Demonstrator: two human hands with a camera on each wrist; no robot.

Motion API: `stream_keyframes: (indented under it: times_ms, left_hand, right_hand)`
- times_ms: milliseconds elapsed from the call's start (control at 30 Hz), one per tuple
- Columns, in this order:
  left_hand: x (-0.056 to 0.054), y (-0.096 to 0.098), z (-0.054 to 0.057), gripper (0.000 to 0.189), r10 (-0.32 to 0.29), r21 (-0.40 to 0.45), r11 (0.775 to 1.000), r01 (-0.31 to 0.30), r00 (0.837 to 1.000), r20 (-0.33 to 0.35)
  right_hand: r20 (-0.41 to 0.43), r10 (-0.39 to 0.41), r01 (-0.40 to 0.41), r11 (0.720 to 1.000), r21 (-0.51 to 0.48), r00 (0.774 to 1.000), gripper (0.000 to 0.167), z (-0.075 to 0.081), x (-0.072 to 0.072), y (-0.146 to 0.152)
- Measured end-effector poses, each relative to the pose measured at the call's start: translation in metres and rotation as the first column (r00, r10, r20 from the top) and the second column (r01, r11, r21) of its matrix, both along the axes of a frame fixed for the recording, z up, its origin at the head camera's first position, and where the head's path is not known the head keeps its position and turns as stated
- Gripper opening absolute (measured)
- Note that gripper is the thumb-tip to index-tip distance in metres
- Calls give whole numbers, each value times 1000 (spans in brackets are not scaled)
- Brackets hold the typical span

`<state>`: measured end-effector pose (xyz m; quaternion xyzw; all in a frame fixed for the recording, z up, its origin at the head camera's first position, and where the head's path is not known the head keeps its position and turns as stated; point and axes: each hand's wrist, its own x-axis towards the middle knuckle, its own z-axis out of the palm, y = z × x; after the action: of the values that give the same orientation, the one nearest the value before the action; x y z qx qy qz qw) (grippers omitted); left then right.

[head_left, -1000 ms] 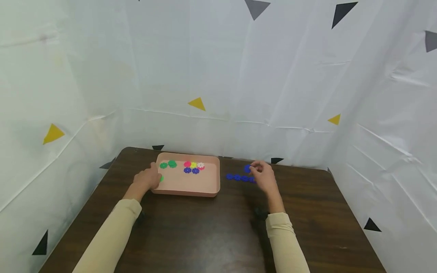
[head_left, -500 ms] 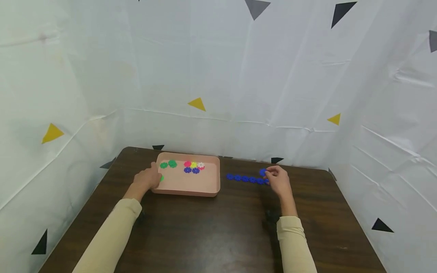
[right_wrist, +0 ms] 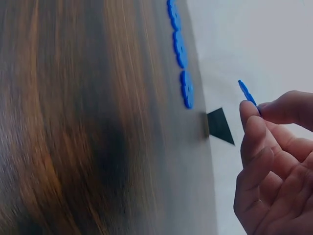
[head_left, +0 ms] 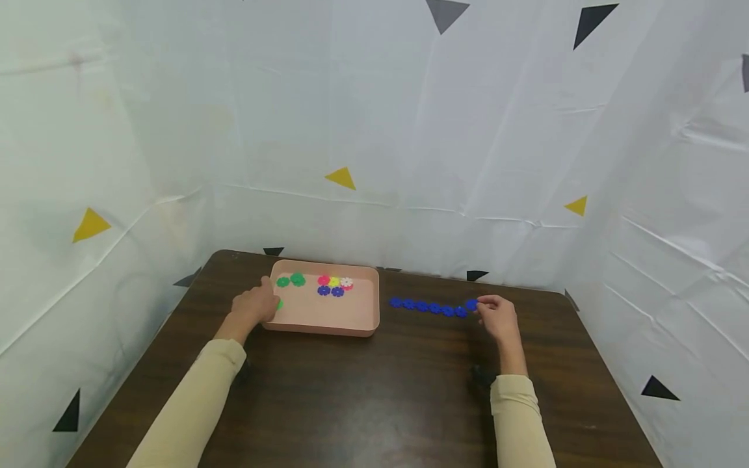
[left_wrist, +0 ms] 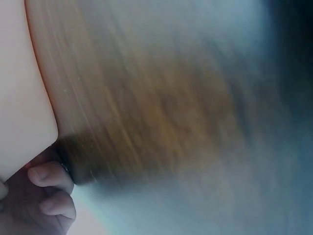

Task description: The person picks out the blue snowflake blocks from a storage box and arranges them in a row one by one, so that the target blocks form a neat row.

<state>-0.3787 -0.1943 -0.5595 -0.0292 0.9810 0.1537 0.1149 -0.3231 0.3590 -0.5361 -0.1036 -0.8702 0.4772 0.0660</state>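
My right hand [head_left: 497, 315] pinches a blue flower-shaped disc [head_left: 472, 305] between thumb and fingertips, just past the right end of a row of blue flower discs [head_left: 435, 307] on the table. In the right wrist view the held disc [right_wrist: 248, 93] appears edge-on, apart from the row [right_wrist: 180, 49]. At the left, my left hand [head_left: 256, 304] grips the left edge of a pink tray [head_left: 316, 330]. The left wrist view has curled fingers [left_wrist: 51, 181] beneath the tray's corner [left_wrist: 29, 112]. A light green disc [head_left: 280, 304] in the tray is partly hidden by this hand.
Inside the tray lie dark green discs [head_left: 298, 279], a pink one [head_left: 324, 280], a yellow one [head_left: 334, 282], a white one [head_left: 346, 282] and blue ones [head_left: 337, 292]. Behind the brown table [head_left: 351, 403] hangs a white sheet [head_left: 374, 130] with printed triangles.
My right hand has moved right with the blue disc and come lower, uncovering the right end of the row. The left hand stays at the tray's edge.
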Motion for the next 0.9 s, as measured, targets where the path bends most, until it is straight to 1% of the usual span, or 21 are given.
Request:
stream_keyframes:
  times_ms: [133,233,333,433,533,667,733,900]
  left_hand:
    - [1,0,1,66,5,17,1000,-5,1000,0]
    - [0,0,0,68,9,25,1000,-9,1000,6]
    - [-1,0,0,69,4,22,1000,-4,1000,14]
    - [-2,0,-1,70,-9,26,1000,9,1000,22]
    - [-2,-1,-1,70,-17,26,1000,17,1000,23]
    - [-3,-2,-1,70,-12,19,1000,12,1000,3]
    - [-4,-2,0,70,-4,16,1000,4,1000,-1]
    - [-1,-1,1,70,7,16,1000,-7,1000,15]
  right_hand:
    - [33,-18,17,1000,9,999,35,-2,-2,7]
    - [62,-6,7,1000,-3,998,36,-4,-4,10]
    - [106,-1,5,1000,-31,994,37,-6,-6,11]
    - [143,-28,37,997,-63,989,37,-7,-8,14]
    - [168,-39,56,994,-99,985,38,-11,-10,19]
    - [177,-40,68,985,-156,983,38,-15,-14,23]
    - [175,-47,76,983,-168,983,38,-17,-15,24]
    - [183,-69,98,983,-158,981,37,-21,-17,24]
